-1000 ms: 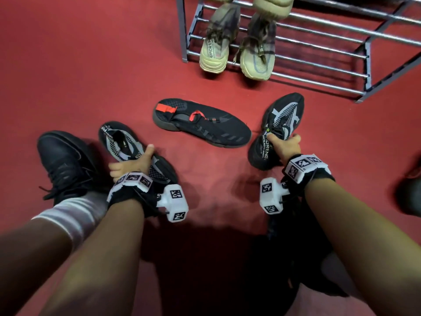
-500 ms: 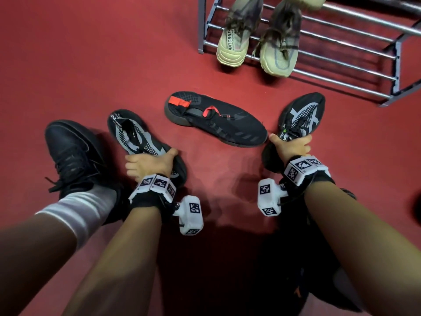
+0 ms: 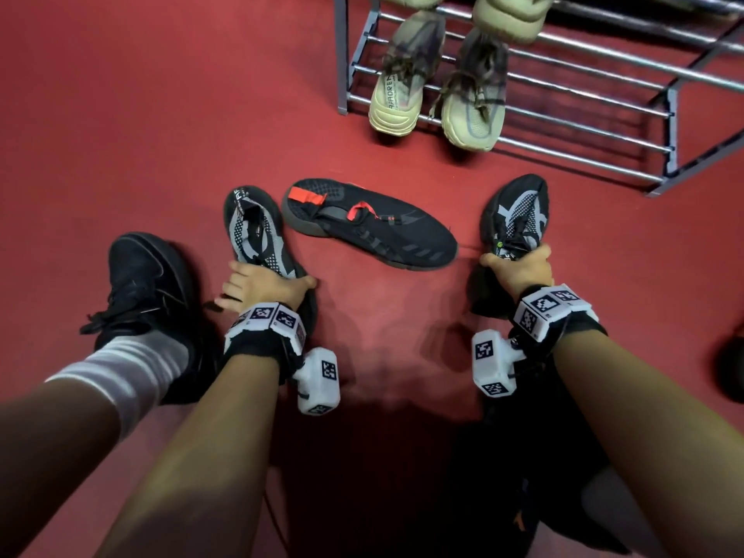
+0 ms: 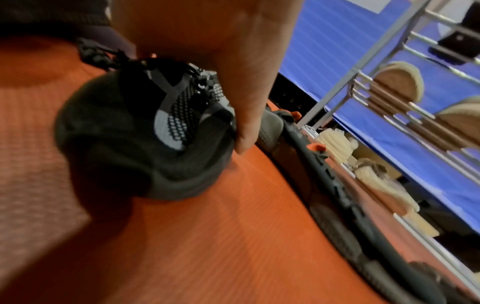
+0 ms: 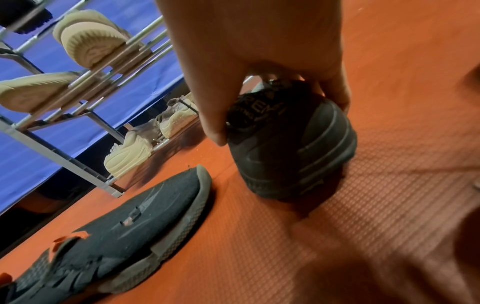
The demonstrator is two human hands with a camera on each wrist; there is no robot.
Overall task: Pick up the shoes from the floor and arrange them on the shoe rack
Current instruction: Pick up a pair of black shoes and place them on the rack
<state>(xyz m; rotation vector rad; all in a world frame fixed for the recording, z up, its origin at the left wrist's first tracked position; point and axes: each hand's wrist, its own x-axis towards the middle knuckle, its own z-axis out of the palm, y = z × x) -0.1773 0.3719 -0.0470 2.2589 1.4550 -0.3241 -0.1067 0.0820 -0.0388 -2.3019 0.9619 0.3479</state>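
1. Looking down through the head view: left hand (image 3: 265, 285) gripping the nearer end of a black-and-grey knit shoe (image 3: 257, 235), thumb on one flank, fingers (image 3: 231, 292) curled over the other. Right hand (image 3: 519, 269) clamped on the collar of the matching shoe (image 3: 519, 211), toe pointing toward the shoe rack (image 3: 604, 126). Between them, lying on the red floor (image 3: 161, 114), a black shoe with orange tabs (image 3: 370, 227), untouched. Already seated on the lowest rack bars: a beige pair (image 3: 435, 94). At far left, a black laced shoe (image 3: 149, 283) worn on the person's own foot, white sock above.

2. Checking the left wrist view: thumb (image 4: 246, 115) pressed against the shoe's side, shoe tipped off the floor or nearly so; blurred, so contact underneath not certain. Other fingers hidden behind the shoe. Rack and beige soles visible beyond.

3. Checking the right wrist view: thumb (image 5: 215, 115) and fingers pinching the heel collar, heel raised, shadow beneath. Orange-tabbed shoe just beside, flat on the floor.

4. Judging the step: pickup of the knit pair in hand, one shoe per hand; placement not yet done.

5. Judging the next move: lifting both clear, carrying forward to free rack bars right of the beige pair, setting soles across two bars, toes aligned. Orange-tabbed shoe left for a later pass.
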